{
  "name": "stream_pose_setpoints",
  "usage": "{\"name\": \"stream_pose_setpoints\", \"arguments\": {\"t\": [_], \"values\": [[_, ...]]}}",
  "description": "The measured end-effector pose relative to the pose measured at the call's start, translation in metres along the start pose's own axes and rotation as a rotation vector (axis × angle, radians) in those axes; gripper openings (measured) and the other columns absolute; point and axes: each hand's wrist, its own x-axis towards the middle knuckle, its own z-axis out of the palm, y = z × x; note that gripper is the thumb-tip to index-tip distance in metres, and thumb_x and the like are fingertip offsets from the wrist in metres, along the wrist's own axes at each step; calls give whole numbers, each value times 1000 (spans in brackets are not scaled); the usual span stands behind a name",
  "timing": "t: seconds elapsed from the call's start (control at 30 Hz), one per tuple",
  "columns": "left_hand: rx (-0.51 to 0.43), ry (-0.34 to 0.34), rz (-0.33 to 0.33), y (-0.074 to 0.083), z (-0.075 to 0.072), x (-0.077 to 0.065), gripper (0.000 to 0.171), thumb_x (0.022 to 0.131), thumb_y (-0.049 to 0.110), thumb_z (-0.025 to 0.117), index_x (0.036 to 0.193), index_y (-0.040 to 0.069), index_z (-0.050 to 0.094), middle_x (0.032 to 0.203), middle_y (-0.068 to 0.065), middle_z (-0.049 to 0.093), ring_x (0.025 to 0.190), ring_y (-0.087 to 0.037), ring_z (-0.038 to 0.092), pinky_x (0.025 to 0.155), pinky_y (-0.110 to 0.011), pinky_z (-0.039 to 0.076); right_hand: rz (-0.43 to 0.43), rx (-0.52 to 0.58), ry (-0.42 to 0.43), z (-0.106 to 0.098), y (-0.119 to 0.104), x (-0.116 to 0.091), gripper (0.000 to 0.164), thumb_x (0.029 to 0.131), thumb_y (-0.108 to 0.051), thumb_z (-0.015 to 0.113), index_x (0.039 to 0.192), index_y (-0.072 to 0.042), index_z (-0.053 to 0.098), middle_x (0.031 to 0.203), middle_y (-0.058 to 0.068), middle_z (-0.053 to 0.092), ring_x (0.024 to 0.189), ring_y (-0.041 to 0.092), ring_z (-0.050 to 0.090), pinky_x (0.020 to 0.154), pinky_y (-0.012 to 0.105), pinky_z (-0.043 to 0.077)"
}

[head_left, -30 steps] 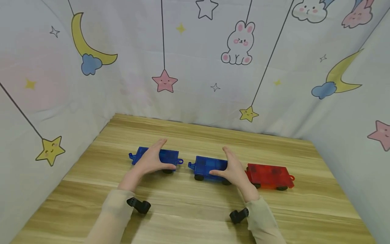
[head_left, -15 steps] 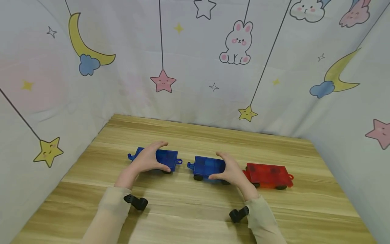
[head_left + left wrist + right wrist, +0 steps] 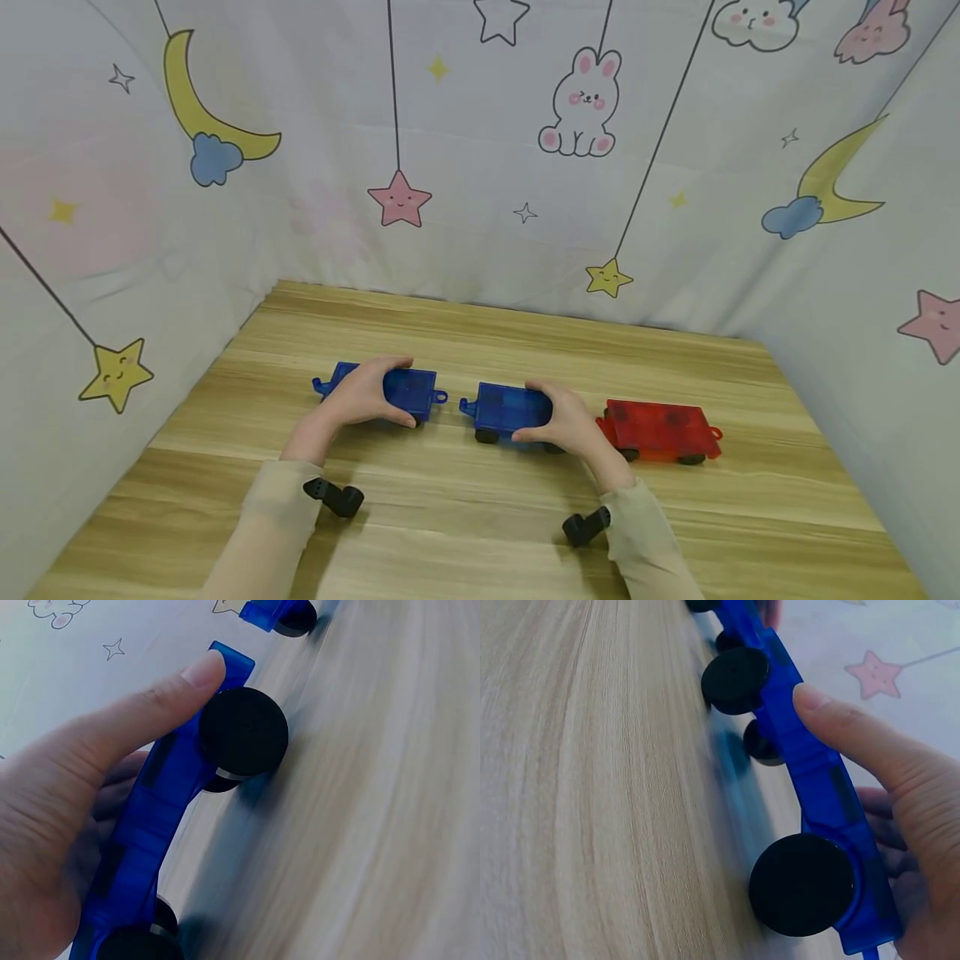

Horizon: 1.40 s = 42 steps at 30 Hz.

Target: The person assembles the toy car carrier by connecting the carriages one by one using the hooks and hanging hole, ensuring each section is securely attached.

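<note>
My left hand (image 3: 358, 396) grips the left blue toy train car (image 3: 411, 390) from above, thumb along its near side and fingers reaching over to the far edge. In the left wrist view the thumb lies on the blue car's side (image 3: 142, 840) beside a black wheel (image 3: 244, 731). The right blue toy train car (image 3: 510, 408) is held the same way by my right hand (image 3: 570, 421); its thumb presses the side in the right wrist view. Both cars stand on their wheels. A short gap separates the left car's ring (image 3: 441, 397) from the right car's hook (image 3: 467, 407).
Just right of my right hand stands a red toy train car (image 3: 660, 429), its ring (image 3: 717, 434) pointing right. All the cars are on a wood-grain table (image 3: 465, 525). A white printed cloth (image 3: 480, 242) hangs behind and along both sides.
Both hands have lowered and closed in on the blue cars, their fingers now around them. The left hand shifted slightly left. The cars stay in place on the table.
</note>
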Motion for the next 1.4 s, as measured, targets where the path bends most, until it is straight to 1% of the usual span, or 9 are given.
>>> {"name": "stream_pose_setpoints", "arguments": {"t": [0.2,0.5,0.6,0.8,1.4], "values": [[-1,-7,-13,2,0,0,99,64,37,92,143,-1,46,144,-19,51,135,-40,44,109,-57,38,5,2,-3,1,-2,-1,88,70,-41,88,141,-5,51,142,17,53,130,38,50,104,55,44],[1,1,-14,0,3,2,97,65,39,90,143,1,47,144,-17,52,135,-39,45,109,-57,38,13,5,-5,2,-2,0,87,70,-40,88,141,-6,51,143,17,52,130,39,49,105,56,43],[-4,2,-21,1,3,1,97,65,39,91,143,2,48,144,-17,52,135,-38,45,109,-56,38,13,13,-5,2,-3,0,87,70,-40,88,141,-5,51,143,17,52,131,39,49,105,56,43],[3,8,-6,3,3,0,96,65,39,90,143,2,48,143,-17,52,134,-39,45,108,-57,39,14,17,-7,3,-2,1,88,71,-40,87,142,-4,50,144,18,51,132,39,48,106,56,42],[-6,17,-18,8,5,0,96,66,42,89,144,4,47,145,-15,51,137,-37,43,111,-57,36,11,-5,-16,1,-4,3,86,72,-41,86,142,-6,50,144,17,51,132,39,49,106,56,42]]}}
